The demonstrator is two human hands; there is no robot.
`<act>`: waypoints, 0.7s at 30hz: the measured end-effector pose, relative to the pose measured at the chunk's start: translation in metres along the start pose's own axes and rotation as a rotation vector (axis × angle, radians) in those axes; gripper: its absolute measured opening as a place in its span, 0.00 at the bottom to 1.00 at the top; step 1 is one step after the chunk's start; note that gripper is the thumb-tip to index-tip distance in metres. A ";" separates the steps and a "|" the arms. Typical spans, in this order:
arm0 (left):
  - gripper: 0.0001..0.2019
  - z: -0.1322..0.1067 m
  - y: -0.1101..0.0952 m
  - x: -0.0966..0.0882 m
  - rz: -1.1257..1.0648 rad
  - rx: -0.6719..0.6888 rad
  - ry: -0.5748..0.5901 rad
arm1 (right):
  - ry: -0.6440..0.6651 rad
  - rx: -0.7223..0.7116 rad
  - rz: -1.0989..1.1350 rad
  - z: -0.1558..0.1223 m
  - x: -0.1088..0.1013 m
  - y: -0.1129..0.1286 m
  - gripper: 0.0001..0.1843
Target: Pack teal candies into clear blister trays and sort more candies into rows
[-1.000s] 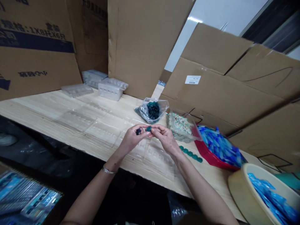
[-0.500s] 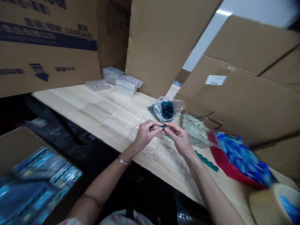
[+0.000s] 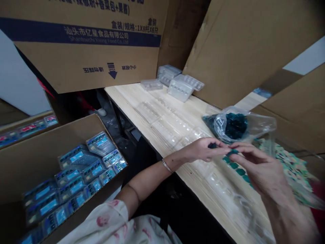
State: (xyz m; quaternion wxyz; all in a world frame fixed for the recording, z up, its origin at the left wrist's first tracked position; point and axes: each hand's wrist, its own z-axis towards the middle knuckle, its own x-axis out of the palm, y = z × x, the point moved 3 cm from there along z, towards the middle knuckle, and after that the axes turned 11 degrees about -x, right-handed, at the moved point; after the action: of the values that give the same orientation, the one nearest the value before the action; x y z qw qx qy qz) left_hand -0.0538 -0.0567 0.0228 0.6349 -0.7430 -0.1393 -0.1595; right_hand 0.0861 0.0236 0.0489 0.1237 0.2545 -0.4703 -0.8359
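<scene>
Over the wooden table (image 3: pixel 124 96), the person's left hand (image 3: pixel 203 150) and right hand (image 3: pixel 265 167) meet at the fingertips, pinching a teal piece (image 3: pixel 232 152) between them; the left also curls round a dark piece (image 3: pixel 212 145). Just beyond, an open clear bag (image 3: pixel 262 126) holds dark teal pieces (image 3: pixel 237 126). Behind the right hand, a clear tub (image 3: pixel 272 145), partly hidden, holds pale green bits (image 3: pixel 291 162). To the left, an open carton (image 3: pixel 63 139) holds rows of blue packs (image 3: pixel 72 184), while clear trays (image 3: pixel 166 131) lie along the table.
</scene>
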 end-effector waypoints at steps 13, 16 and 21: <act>0.11 0.006 0.001 0.004 -0.479 -0.010 0.195 | 0.044 0.237 0.348 0.008 0.025 0.008 0.15; 0.10 0.008 0.002 0.007 -0.581 -0.126 0.284 | 0.019 0.256 0.409 0.010 0.025 0.006 0.15; 0.09 0.007 0.003 0.009 -0.614 -0.134 0.234 | 0.001 0.231 0.395 0.007 0.024 -0.002 0.16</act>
State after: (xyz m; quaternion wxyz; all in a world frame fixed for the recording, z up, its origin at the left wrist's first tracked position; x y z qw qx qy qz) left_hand -0.0441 -0.0498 0.0222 0.5188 -0.6830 -0.2723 -0.4362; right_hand 0.0616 0.0190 0.0431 0.2551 0.1702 -0.6037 -0.7359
